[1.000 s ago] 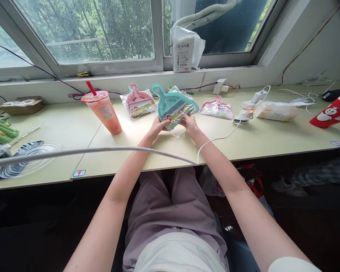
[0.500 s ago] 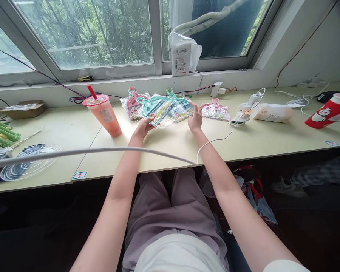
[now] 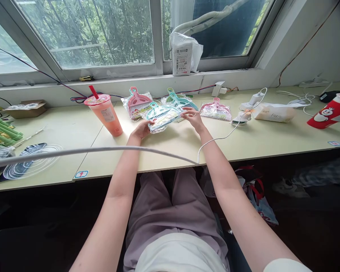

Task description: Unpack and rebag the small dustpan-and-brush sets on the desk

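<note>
A light-blue mini dustpan and brush set (image 3: 164,116) in clear plastic wrap is lifted a little above the table. My left hand (image 3: 141,129) is closed on its left end. At its right end, my right hand (image 3: 193,118) pinches the edge of the wrap with bent fingers. Behind it lie a pink dustpan set (image 3: 136,101) to the left and a teal dustpan set (image 3: 179,99), partly covered by the held one and my right hand. Another pink dustpan set (image 3: 215,109) rests right of my right hand.
A drink cup with a red straw (image 3: 109,117) stands left of my left hand. A white cable (image 3: 223,138) crosses my right wrist, near a charger (image 3: 242,117) and a tissue pack (image 3: 274,112). A red cup (image 3: 325,113) tilts at far right.
The held dustpan set has turned flatter and come slightly nearer. My right hand has moved left from beside the teal set onto the held set's right end.
</note>
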Motion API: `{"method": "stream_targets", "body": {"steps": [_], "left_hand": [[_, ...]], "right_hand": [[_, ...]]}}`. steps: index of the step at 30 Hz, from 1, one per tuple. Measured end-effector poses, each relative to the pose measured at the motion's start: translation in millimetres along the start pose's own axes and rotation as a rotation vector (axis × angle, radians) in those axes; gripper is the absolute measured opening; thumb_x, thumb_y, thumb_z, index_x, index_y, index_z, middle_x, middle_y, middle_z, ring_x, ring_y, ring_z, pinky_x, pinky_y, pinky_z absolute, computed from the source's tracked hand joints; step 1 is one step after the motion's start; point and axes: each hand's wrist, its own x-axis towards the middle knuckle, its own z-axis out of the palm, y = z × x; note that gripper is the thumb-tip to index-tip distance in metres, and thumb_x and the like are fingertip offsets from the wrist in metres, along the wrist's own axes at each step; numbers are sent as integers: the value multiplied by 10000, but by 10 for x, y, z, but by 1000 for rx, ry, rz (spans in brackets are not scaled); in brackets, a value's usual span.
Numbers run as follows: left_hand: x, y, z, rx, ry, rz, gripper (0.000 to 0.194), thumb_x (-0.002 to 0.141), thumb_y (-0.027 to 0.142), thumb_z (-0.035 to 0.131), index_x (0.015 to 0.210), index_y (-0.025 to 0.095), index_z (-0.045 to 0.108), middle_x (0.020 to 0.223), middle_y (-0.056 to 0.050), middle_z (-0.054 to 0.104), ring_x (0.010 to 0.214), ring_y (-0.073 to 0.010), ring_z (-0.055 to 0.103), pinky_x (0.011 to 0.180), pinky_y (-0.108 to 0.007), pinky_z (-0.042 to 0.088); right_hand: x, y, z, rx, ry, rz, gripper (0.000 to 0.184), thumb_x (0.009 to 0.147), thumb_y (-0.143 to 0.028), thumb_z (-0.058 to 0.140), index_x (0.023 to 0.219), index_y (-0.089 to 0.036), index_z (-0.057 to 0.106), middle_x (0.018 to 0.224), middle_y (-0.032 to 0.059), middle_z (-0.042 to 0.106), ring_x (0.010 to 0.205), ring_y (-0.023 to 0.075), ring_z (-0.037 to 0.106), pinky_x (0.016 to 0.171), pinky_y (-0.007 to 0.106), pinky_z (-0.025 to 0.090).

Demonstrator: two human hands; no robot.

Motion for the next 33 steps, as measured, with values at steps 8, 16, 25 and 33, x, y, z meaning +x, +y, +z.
{"method": "stream_targets", "body": {"steps": [8,16,25,33], "left_hand": [[-89,105,51,91,-247,-121,210,846,171,608,1030,72,594,838,-130,732,603,-151,689,394,-171,403],[-73,78,74,86,-231,-90,219,860,184,623,1035,58,580,850,-175,744,595,-181,706,389,-177,405],[-139,115,152,116,-194,-116,172,858,192,638,987,85,599,789,-129,729,614,-177,712,401,-165,422],[-152,127,152,158,-219,-130,208,847,185,654,1023,81,612,853,-149,743,647,-192,729,431,-171,474]], "right_hand": [[72,95,74,97,118,-61,293,713,-524,819,813,-258,745,1213,46,664,1240,259,590,1047,474,521],[19,-104,131,-187,241,-329,159,874,-457,703,905,-317,771,1299,-4,649,1292,235,555,1139,502,439],[-47,-148,120,-645,233,-312,265,979,-424,553,949,-285,777,986,37,746,1124,286,599,1108,576,327],[-60,-49,111,-791,212,-300,313,993,-424,502,1011,-265,770,1013,82,721,1143,323,542,1066,610,323]]}}
